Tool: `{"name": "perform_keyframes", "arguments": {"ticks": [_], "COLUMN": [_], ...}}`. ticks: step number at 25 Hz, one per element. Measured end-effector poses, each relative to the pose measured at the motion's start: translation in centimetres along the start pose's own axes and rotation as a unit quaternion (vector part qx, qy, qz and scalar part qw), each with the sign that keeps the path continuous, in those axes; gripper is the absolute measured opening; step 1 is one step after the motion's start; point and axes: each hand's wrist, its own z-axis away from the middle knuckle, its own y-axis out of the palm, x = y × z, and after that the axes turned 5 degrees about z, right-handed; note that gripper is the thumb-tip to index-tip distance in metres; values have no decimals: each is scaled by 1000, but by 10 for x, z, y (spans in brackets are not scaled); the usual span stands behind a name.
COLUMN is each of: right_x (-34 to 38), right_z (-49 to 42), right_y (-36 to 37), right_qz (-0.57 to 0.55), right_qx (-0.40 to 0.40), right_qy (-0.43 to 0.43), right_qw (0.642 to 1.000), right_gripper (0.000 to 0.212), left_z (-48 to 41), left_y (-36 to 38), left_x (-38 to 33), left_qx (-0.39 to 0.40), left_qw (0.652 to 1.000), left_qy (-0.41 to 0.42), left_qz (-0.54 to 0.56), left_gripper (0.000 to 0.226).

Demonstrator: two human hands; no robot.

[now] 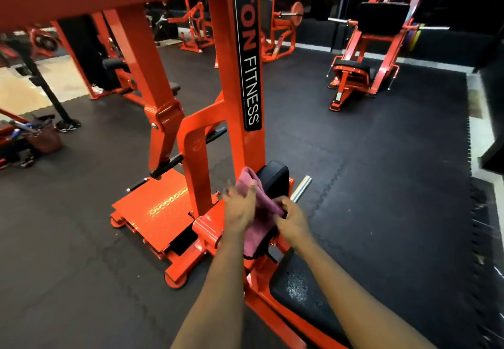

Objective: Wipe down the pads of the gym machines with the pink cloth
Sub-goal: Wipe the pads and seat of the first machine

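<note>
A pink cloth [260, 207] hangs between both hands in front of a small black pad [274, 179] low on the orange machine's upright [231, 103]. My left hand [238, 208] lies flat against the cloth with its fingers spread. My right hand [290, 219] grips the cloth's right edge with curled fingers. The cloth's lower end droops toward the frame. A black seat pad [302, 294] with wet speckles sits below my right forearm.
An orange footplate [155, 209] lies on the black rubber floor to the left. A chrome peg [301, 189] sticks out beside the small pad. Another orange machine [365, 57] stands at the back right. A basket with bottles [43, 134] sits far left.
</note>
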Motion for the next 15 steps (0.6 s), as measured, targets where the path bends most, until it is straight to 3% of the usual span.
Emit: {"name": "perform_keyframes", "arguments": {"ticks": [2, 5, 7, 9, 12, 15], "right_x": [-30, -65, -85, -90, -77, -64], "right_z": [-5, -29, -60, -96, -153, -191], "right_y": [-9, -42, -60, -66, -59, -37], "right_qz": [-31, -61, -64, -95, -102, -45], "right_qx": [83, 201, 176, 112, 104, 123], "right_qy": [10, 90, 121, 127, 56, -38], "right_qw": [996, 974, 975, 981, 988, 991], "right_gripper": [51, 40, 36, 36, 54, 49], "left_z": [-9, -14, -16, -17, -17, -24], "left_y": [41, 79, 95, 103, 129, 138], "left_x": [8, 19, 28, 28, 12, 5], "left_qx": [15, -130, -235, -293, -323, -311], "left_qw": [997, 980, 959, 945, 930, 927], "left_qy": [-24, 9, 30, 26, 0, -34], "left_qz": [-78, -152, -156, -142, -173, -209], "left_gripper": [99, 87, 73, 64, 60, 58]}}
